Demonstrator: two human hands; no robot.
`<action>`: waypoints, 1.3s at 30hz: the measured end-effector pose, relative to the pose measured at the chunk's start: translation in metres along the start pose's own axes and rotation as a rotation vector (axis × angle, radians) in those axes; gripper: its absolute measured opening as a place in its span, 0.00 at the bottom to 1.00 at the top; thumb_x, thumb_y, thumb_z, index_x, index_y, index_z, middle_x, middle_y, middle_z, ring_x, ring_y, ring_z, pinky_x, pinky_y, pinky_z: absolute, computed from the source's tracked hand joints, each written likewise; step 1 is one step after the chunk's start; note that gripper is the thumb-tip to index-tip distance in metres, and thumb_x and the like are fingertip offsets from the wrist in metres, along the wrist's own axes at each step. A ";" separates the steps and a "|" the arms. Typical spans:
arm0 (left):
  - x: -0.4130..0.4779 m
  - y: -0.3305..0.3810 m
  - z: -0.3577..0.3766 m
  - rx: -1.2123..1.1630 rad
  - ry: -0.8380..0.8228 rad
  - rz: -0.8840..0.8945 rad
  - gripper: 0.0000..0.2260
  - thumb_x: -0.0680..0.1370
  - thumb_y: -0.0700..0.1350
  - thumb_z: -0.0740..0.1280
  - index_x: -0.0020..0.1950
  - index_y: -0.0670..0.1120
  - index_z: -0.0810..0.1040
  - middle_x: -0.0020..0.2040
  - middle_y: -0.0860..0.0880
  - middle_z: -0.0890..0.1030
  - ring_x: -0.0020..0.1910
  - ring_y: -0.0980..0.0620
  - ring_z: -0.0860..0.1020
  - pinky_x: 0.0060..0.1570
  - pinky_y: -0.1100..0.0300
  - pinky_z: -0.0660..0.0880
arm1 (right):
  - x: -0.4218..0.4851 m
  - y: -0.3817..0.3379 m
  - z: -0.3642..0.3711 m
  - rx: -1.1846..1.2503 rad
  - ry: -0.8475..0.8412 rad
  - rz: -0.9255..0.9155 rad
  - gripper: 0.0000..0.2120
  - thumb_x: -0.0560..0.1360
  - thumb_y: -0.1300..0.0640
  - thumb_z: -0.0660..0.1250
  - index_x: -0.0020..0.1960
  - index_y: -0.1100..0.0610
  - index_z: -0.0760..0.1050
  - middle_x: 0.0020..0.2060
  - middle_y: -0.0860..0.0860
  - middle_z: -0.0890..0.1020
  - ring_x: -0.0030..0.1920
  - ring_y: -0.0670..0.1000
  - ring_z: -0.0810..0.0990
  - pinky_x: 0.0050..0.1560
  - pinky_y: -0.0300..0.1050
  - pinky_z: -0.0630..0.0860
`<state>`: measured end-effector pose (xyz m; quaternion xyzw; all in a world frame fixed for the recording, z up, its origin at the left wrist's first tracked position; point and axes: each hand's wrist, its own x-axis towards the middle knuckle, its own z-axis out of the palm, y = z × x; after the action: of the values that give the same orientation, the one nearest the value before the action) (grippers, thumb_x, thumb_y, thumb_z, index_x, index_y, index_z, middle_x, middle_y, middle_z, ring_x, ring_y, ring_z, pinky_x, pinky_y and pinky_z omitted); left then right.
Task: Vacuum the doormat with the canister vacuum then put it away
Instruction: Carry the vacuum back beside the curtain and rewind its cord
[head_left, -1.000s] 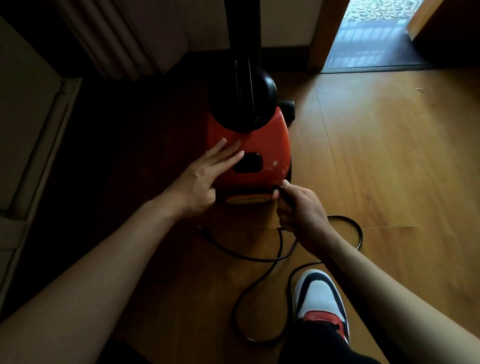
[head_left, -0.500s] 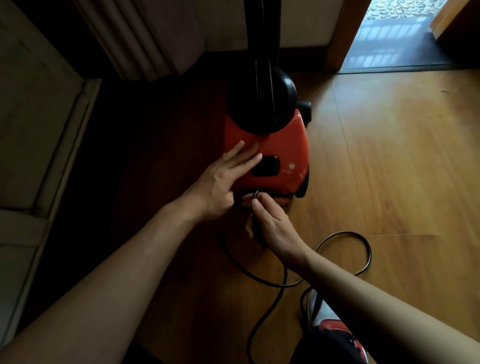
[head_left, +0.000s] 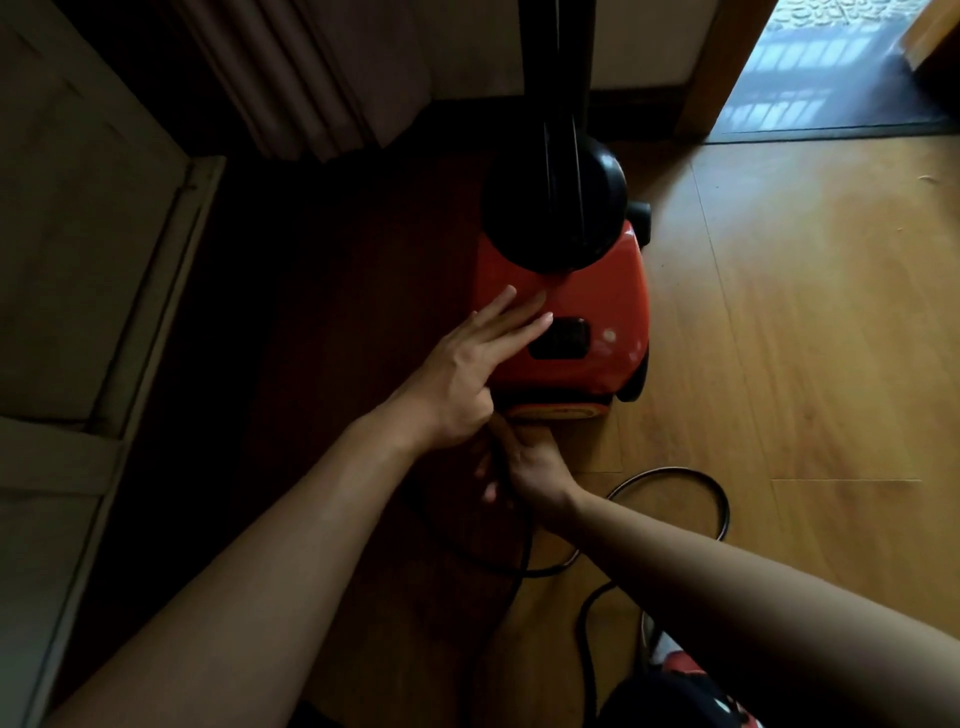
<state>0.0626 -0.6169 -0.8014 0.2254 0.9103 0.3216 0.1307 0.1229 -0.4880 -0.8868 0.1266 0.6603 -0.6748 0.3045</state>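
One red plastic canister vacuum (head_left: 597, 306), one looping black cord (head_left: 723, 506): left hand (head_left: 462, 379) rests flat-fingered on its shell, right hand (head_left: 530, 462) grips the cord.

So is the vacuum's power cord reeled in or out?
Out: the black power cord lies in loose loops on the wood floor, and the right hand holds it at the red vacuum's near end.

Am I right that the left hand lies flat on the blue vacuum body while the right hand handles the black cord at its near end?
Not quite: the head view shows the vacuum body is red, not blue. The left hand does lie flat on it, and the right hand handles the black cord.
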 end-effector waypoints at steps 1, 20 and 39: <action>0.000 0.000 0.000 0.000 0.000 0.001 0.46 0.63 0.23 0.55 0.80 0.50 0.59 0.81 0.53 0.55 0.80 0.56 0.44 0.79 0.44 0.48 | 0.002 0.003 -0.004 -0.027 0.009 0.014 0.23 0.83 0.45 0.58 0.47 0.64 0.78 0.30 0.54 0.82 0.24 0.51 0.78 0.21 0.40 0.69; 0.000 -0.005 0.001 -0.004 0.014 0.022 0.46 0.65 0.22 0.55 0.79 0.52 0.58 0.79 0.59 0.52 0.78 0.63 0.43 0.72 0.68 0.41 | -0.022 -0.004 -0.119 0.550 0.185 0.156 0.14 0.82 0.54 0.59 0.39 0.56 0.72 0.25 0.45 0.63 0.22 0.43 0.59 0.22 0.36 0.53; -0.001 0.001 0.002 0.074 0.015 0.029 0.44 0.66 0.25 0.57 0.80 0.50 0.57 0.78 0.58 0.50 0.80 0.57 0.43 0.78 0.51 0.47 | -0.053 -0.014 -0.049 -0.196 0.073 -0.442 0.13 0.85 0.51 0.54 0.61 0.57 0.71 0.34 0.49 0.76 0.32 0.45 0.73 0.33 0.40 0.70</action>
<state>0.0646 -0.6155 -0.8016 0.2406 0.9192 0.2915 0.1107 0.1454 -0.4285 -0.8497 -0.0270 0.7448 -0.6527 0.1363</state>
